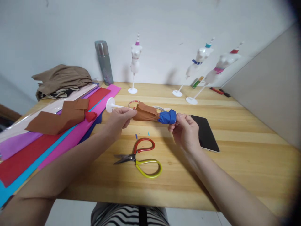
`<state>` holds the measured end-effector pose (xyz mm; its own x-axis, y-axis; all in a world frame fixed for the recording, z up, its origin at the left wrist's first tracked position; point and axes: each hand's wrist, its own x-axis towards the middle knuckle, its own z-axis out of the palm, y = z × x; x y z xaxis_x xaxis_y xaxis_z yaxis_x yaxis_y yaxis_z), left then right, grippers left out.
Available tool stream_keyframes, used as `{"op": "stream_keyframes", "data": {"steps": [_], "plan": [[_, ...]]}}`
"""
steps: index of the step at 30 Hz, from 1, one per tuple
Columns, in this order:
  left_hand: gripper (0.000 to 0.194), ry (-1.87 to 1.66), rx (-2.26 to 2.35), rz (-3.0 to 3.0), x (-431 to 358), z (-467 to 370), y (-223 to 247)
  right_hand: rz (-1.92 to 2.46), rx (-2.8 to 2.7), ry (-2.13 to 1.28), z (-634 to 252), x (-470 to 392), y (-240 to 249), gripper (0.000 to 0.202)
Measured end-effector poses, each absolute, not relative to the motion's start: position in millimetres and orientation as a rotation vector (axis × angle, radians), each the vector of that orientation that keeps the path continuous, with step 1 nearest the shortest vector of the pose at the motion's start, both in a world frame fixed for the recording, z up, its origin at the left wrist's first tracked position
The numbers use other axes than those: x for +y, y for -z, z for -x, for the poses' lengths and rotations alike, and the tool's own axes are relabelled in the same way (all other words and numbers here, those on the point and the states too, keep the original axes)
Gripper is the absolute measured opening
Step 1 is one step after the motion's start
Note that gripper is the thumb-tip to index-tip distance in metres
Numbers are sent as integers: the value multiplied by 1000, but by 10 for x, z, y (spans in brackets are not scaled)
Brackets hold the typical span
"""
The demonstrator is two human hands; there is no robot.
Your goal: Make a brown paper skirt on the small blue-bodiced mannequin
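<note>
Held sideways above the table is a miniature dress form, its white round base [110, 104] at the left. A brown wrap [146, 112], paper or thin cloth, covers its lower part, and a blue wrap [167, 117] its upper part. My left hand [120, 120] is closed, pinching the brown wrap's left edge near the stand's rod. With fingers closed, my right hand [185, 130] grips the form's far end beside the blue wrap; that end is hidden in the fingers. Scissors [134, 158] with a red and a yellow handle lie slightly open on the table below.
Three more miniature dress forms [135, 59] stand along the wall. Coloured sheets [70, 138] and a brown piece [58, 117] lie at the left, near a folded brown cloth [63, 78] and a thermos [104, 62]. A black tablet or phone [205, 133] lies right; tape rolls sit behind the held form.
</note>
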<state>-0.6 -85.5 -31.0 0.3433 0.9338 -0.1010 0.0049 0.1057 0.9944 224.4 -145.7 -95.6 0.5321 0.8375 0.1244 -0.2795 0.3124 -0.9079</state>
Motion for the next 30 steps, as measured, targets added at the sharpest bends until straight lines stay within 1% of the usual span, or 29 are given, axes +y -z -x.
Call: {"op": "stream_keyframes", "data": {"steps": [7,11,14,16,18,22,26,30], "plan": [[40,-866,948,-1216,-848,24,268,974,-689,-831,-2227,-1463,994,45],[44,-806,959,-1229,-862,38,239,977,-680,-813,-2225,-1456,995,47],[39,-782,1019,-1206,-849,40,226,985,-699,-773,-2219,-1459,983,47],[34,-813,1073,-1210,-820,44,228,989,-703,-754,-2211,-1465,974,47],[32,-868,1113,-1258,-784,58,234,992,-699,-733,-2200,-1472,967,47],[35,-908,1120,-1353,-746,111,234,1000,-711,-686,-2184,-1483,966,48],[47,-833,1189,-1470,-763,150,232,1014,-761,-658,-2180,-1490,965,48],[49,-780,1209,-1536,-766,128,242,1026,-773,-627,-2166,-1499,957,49]]}}
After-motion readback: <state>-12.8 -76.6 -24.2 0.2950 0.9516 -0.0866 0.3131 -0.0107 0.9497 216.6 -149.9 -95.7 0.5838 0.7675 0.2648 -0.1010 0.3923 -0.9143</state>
